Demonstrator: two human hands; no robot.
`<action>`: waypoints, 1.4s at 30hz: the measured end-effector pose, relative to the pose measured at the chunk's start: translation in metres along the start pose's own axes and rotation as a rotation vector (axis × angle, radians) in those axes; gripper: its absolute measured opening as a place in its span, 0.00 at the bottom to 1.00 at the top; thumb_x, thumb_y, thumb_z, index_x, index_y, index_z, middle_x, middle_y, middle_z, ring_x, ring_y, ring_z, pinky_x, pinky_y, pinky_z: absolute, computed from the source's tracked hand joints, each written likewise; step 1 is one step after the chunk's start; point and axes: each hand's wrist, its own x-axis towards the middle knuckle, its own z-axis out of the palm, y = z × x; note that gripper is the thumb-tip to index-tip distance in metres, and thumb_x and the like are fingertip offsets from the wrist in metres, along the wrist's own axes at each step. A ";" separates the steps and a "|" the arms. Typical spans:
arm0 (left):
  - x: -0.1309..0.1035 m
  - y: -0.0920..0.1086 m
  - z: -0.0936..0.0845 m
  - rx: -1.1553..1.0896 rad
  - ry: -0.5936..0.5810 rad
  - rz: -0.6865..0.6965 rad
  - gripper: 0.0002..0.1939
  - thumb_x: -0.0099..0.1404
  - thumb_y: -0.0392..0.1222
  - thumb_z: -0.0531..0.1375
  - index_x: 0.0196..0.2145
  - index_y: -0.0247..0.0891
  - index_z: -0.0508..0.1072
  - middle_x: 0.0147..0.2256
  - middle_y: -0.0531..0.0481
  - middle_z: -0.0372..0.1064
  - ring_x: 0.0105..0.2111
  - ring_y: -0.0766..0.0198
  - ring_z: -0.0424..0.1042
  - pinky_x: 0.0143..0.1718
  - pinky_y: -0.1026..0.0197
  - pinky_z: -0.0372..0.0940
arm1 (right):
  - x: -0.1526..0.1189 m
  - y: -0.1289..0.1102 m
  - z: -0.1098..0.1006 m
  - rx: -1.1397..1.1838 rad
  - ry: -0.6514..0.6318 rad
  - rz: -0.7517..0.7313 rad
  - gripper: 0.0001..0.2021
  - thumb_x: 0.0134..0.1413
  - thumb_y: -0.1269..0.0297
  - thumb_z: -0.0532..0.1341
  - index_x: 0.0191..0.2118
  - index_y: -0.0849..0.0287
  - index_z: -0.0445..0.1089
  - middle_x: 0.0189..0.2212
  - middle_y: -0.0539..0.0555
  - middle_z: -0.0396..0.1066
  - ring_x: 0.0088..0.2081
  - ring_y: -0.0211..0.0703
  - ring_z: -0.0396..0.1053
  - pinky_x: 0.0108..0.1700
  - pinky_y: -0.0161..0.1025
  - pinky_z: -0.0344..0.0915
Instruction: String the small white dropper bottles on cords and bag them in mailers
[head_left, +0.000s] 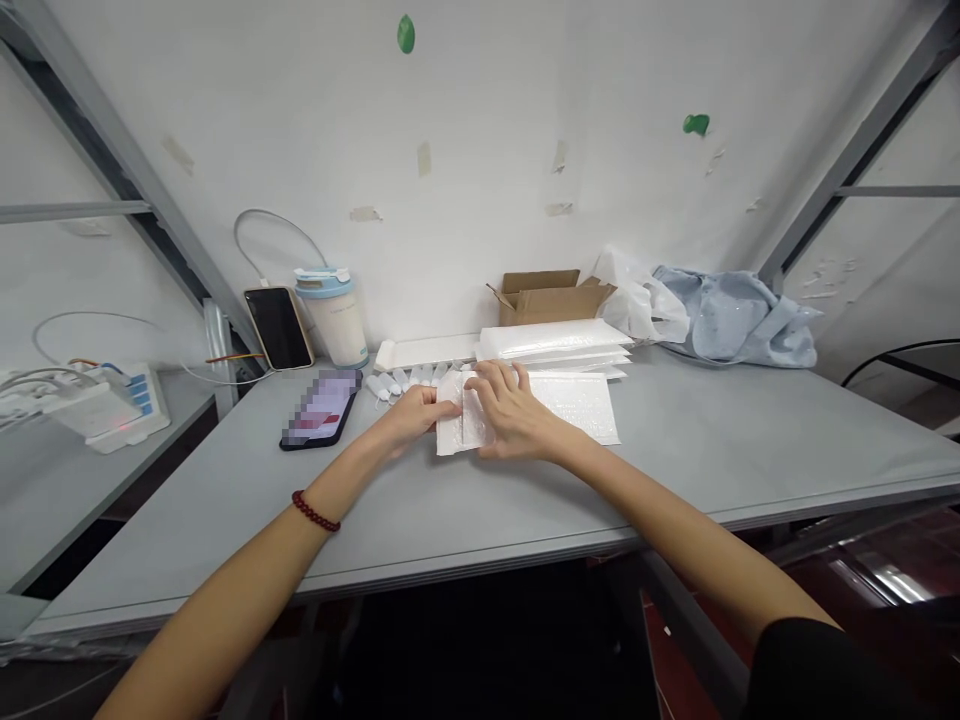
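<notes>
Grey and flat, the table [675, 450] runs out from me to a white wall, with metal shelf posts slanting up on both sides. Both my hands sit together near the middle of it, on a white bubble mailer [559, 405] that lies flat with its long side running left to right. My left hand [416, 412] pinches the mailer's left end, thumb and fingers closed on the edge. My right hand [510, 412] lies palm down across the same end, fingers spread and pressing the folded part against the table; the two hands almost touch. A red bead bracelet [315, 511] circles my left wrist.

Just beyond my fingers, a row of small white tubes [397, 381] lies on the table, running left from the mailer's far corner. Farther back, a stack of white mailers [555, 343] rests just beside the one I hold, with a long white strip [427, 351] to its left. An open cardboard box [547, 295] stands against the wall behind the stack. To the right of it lie a white plastic bag [641, 300] and a crumpled light blue cloth [739, 315].

Left of my hands, a phone [321, 408] lies face up with its screen lit. Behind it another phone [278, 327] leans upright, a white cable looping above it, just beside a white cup with a blue lid [331, 315]. Far left, on a lower shelf, sits a white power strip [105, 405].
</notes>
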 end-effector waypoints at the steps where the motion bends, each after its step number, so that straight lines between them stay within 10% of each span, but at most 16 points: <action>1: 0.000 0.000 0.001 0.018 0.007 0.004 0.07 0.47 0.40 0.64 0.22 0.33 0.72 0.22 0.51 0.71 0.25 0.64 0.69 0.28 0.63 0.62 | 0.000 0.000 0.000 -0.008 0.013 -0.002 0.35 0.37 0.56 0.63 0.51 0.67 0.55 0.54 0.72 0.53 0.56 0.65 0.48 0.56 0.61 0.42; 10: -0.001 0.004 -0.004 0.351 0.154 0.004 0.13 0.52 0.44 0.61 0.15 0.36 0.67 0.13 0.53 0.62 0.15 0.67 0.61 0.18 0.64 0.56 | 0.003 0.005 -0.005 -0.029 0.000 -0.046 0.22 0.44 0.65 0.60 0.47 0.61 0.58 0.47 0.63 0.60 0.44 0.52 0.58 0.44 0.44 0.54; 16: 0.006 0.000 -0.025 0.653 0.267 0.198 0.10 0.55 0.44 0.56 0.26 0.36 0.73 0.27 0.49 0.73 0.23 0.63 0.69 0.27 0.61 0.62 | 0.003 0.015 -0.014 -0.016 -0.040 0.061 0.19 0.46 0.66 0.59 0.46 0.62 0.60 0.42 0.61 0.63 0.42 0.51 0.60 0.41 0.42 0.55; 24: 0.007 -0.015 -0.016 1.054 0.093 0.475 0.13 0.53 0.37 0.54 0.36 0.38 0.73 0.36 0.44 0.70 0.36 0.53 0.69 0.37 0.57 0.61 | 0.002 0.025 -0.013 0.099 -0.007 0.184 0.19 0.47 0.65 0.58 0.47 0.60 0.60 0.43 0.60 0.64 0.45 0.52 0.61 0.43 0.44 0.57; 29: 0.002 -0.006 -0.025 0.928 0.090 0.430 0.12 0.51 0.36 0.57 0.35 0.40 0.73 0.30 0.48 0.70 0.32 0.57 0.68 0.35 0.59 0.60 | 0.003 0.028 -0.011 0.142 -0.041 0.222 0.19 0.46 0.65 0.58 0.47 0.60 0.60 0.43 0.60 0.64 0.45 0.52 0.61 0.43 0.44 0.58; 35: -0.006 0.017 -0.039 0.379 0.388 0.420 0.21 0.52 0.46 0.61 0.43 0.38 0.65 0.32 0.51 0.69 0.28 0.64 0.69 0.30 0.61 0.64 | 0.002 0.029 -0.009 0.167 -0.056 0.226 0.21 0.46 0.65 0.59 0.49 0.61 0.59 0.45 0.60 0.63 0.47 0.53 0.60 0.45 0.45 0.58; 42: 0.002 0.008 -0.019 0.023 0.317 0.398 0.21 0.49 0.50 0.66 0.35 0.36 0.64 0.28 0.49 0.72 0.32 0.59 0.74 0.34 0.57 0.67 | 0.002 0.023 -0.008 0.252 -0.029 0.216 0.19 0.47 0.63 0.58 0.47 0.62 0.60 0.42 0.60 0.63 0.41 0.49 0.63 0.40 0.42 0.61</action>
